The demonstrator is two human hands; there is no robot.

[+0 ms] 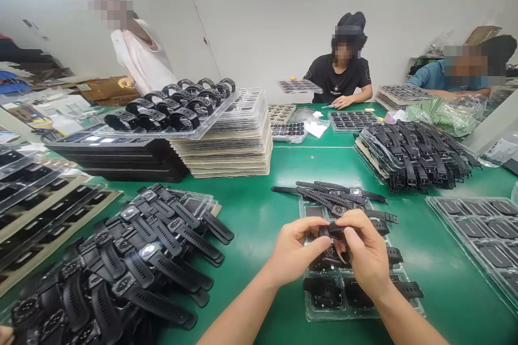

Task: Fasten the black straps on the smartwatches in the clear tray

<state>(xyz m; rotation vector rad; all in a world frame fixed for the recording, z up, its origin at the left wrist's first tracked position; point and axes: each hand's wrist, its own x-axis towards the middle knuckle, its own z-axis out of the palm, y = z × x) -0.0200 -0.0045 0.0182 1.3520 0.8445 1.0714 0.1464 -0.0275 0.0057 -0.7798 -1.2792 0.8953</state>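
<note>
My left hand (297, 252) and my right hand (367, 256) meet over a clear plastic tray (319, 312) on the green table. Both are closed, thumbs and fingers pinching the strap of a black smartwatch (335, 230) between them. The watch's body is partly hidden by my fingers. Beneath and around my hands, more black watches (324, 291) lie in the tray's compartments. Just beyond, several watches with straps laid flat (327, 198) rest across the tray's far end.
Watches (154, 248) cover trays at left. Behind them rise stacked trays (226, 156), with looped watches (162, 110) on top. More watches (421, 156) and a tray of dark squares (481, 232) are at right. Co-workers (342, 78) sit across; another person (141, 54) stands left.
</note>
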